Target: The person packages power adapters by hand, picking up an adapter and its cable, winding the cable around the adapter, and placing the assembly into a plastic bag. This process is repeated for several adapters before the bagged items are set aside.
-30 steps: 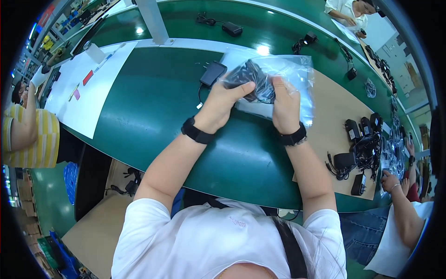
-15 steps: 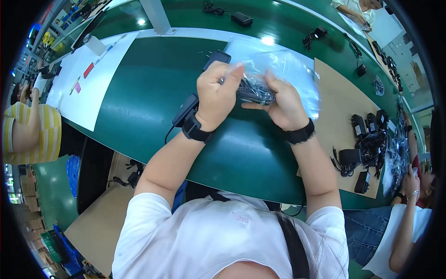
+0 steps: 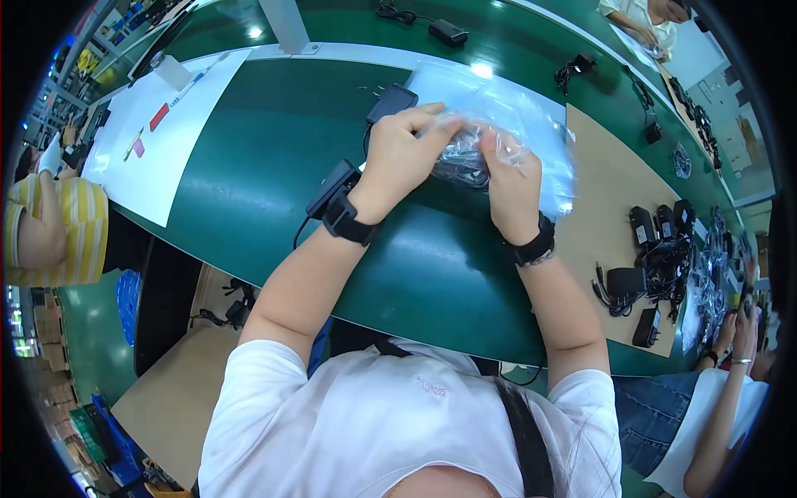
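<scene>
Nearer each other than 0.5 s ago: left hand [image 3: 400,158] and right hand [image 3: 515,187], with the right fingers, then splayed off to the side, now curled onto the plastic. Pinched narrow between both sets of thumbs and fingers: 1 clear plastic bag [image 3: 462,148], above the green table [image 3: 249,166].

Thin, crinkled and glossy in the grip, with coiled black cable [image 3: 465,175] showing through and bunched into a rounded bundle. Partly hidden at both ends by the fingers.

Left of the grip, at the far side: a white sheet [image 3: 199,108], smooth and flat, bearing a red strip [image 3: 158,116] and a slim pen [image 3: 187,93]. Nearer, beside the left wristband [image 3: 349,222]: a boxy black adapter [image 3: 332,189], trailing cord. Just beyond the left knuckles: another black adapter [image 3: 393,103], partly covered by them.

Behind and beneath the grip: flat, shiny clear bags [image 3: 548,124], overlapped by the hands. To the right: matte brown board [image 3: 598,166], then a tangle of at least 5 black adapters with cords [image 3: 660,261], then crumpled clear wrapping [image 3: 712,274].
</scene>
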Motion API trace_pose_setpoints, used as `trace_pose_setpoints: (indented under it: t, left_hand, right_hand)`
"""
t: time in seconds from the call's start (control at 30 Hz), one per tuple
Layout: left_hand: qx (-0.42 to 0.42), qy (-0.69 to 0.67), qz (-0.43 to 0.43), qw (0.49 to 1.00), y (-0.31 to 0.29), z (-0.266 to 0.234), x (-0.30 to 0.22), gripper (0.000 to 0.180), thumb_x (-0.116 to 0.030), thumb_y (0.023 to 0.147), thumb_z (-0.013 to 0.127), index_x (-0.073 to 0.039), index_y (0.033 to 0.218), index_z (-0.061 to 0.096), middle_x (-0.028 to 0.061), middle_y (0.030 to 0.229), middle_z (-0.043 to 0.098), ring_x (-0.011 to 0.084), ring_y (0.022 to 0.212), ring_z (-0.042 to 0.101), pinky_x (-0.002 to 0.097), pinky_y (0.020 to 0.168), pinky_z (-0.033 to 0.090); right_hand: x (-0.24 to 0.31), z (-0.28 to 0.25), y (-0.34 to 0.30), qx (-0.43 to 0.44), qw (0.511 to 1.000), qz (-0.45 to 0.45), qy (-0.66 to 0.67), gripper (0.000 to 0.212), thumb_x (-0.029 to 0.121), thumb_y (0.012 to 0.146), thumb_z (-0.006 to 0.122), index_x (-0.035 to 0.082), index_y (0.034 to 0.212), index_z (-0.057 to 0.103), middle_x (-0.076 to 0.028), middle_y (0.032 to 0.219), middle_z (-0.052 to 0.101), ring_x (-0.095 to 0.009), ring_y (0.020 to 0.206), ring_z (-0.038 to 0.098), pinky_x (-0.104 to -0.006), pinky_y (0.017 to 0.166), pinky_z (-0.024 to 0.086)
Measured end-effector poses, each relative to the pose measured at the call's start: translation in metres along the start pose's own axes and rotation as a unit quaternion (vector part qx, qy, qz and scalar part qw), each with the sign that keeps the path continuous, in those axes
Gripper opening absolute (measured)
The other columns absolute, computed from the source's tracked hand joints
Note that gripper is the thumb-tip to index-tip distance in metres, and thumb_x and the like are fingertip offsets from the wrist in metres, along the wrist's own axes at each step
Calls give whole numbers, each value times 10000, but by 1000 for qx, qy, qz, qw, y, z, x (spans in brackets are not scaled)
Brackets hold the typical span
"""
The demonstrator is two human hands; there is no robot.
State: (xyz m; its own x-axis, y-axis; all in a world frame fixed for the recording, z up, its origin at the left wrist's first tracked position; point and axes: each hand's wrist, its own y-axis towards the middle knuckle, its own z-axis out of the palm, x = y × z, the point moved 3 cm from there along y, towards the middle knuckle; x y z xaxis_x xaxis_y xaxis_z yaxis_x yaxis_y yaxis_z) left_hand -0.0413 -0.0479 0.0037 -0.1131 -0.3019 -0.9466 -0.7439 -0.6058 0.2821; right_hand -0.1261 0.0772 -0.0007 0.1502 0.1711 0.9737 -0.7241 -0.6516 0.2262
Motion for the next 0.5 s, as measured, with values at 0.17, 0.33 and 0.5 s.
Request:
trace_pose_setpoints:
  t: [0.17, 0.33, 0.5]
  left_hand:
    - [-58, -230, -73, 969, 3, 2, 7, 170, -127, 832, 601, 41, 847, 627, 89, 890, 631, 118, 753, 561, 238, 663, 449]
    - [-31, -245, -170, 954, 8, -5, 20, 131, -114, 853, 566, -1, 847, 501, 29, 735, 556, 93, 656, 516, 251, 581, 428]
    - [-150, 20, 95, 984, 3, -11, 3, 191, -169, 865, 555, -20, 808, 449, 89, 638, 519, 142, 576, 508, 292, 536, 417]
  right_hand:
    - [8, 5, -2, 31, 996, -47, 65, 263, 155, 896, 553, -34, 1075, 594, -59, 914, 638, -101, 834, 569, -235, 763, 442]
    - [5, 10, -4, 57, 995, -74, 31, 267, 134, 897, 545, -40, 1098, 566, -80, 999, 620, -114, 885, 575, -244, 796, 439]
    - [4, -2, 8, 70, 980, 61, 176, 232, 193, 918, 494, -15, 988, 569, -67, 1025, 581, -143, 931, 528, -280, 812, 421]
